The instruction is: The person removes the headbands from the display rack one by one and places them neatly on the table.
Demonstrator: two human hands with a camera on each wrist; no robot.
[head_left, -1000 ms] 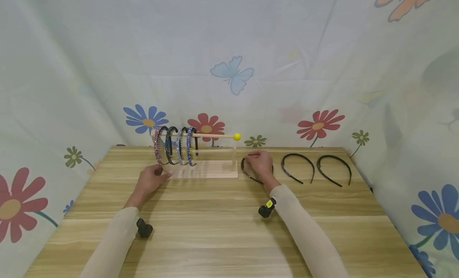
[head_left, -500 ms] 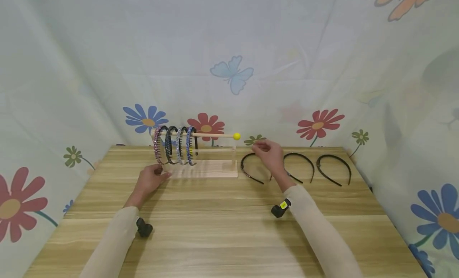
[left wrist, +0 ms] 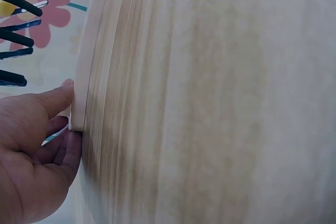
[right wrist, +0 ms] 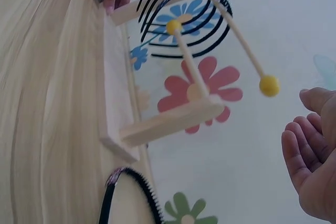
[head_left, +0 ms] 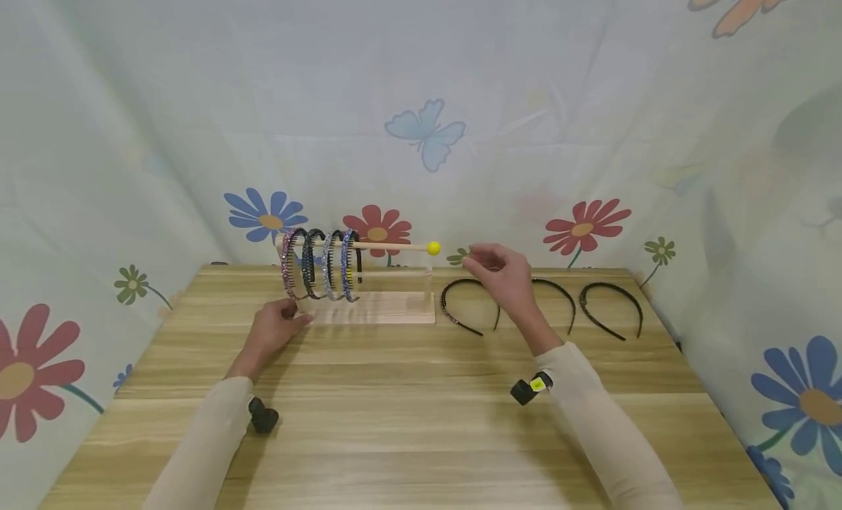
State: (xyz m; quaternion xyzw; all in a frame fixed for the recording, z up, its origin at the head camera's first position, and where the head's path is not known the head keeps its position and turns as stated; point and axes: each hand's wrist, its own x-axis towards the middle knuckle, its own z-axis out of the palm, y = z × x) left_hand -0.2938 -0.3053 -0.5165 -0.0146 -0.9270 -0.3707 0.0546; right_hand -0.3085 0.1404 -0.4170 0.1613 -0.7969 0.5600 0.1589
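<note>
My left hand (head_left: 271,329) holds the near left corner of a wooden headband stand (head_left: 401,309), thumb on top of the base and fingers at its end in the left wrist view. Several glittery headbands, one of them a blue headband (head_left: 345,269), hang from the stand's upper rod. The raised right hand (head_left: 509,280) has loosely bent fingers with nothing between them, right of the rod's yellow ball (head_left: 433,248). Under and beside it on the table lie a left headband (head_left: 444,305) and a middle headband (head_left: 571,305), the latter partly hidden by the hand.
At the right lies another black headband (head_left: 638,309). A lower rod of the stand carries its own yellow ball (right wrist: 174,27). Behind the wooden table (head_left: 395,408) hangs a flower-printed cloth (head_left: 316,166).
My right hand has come away from the left headband, rising and shifting right while its fingers spread apart. That headband stays on the table. The left hand has kept its place on the base.
</note>
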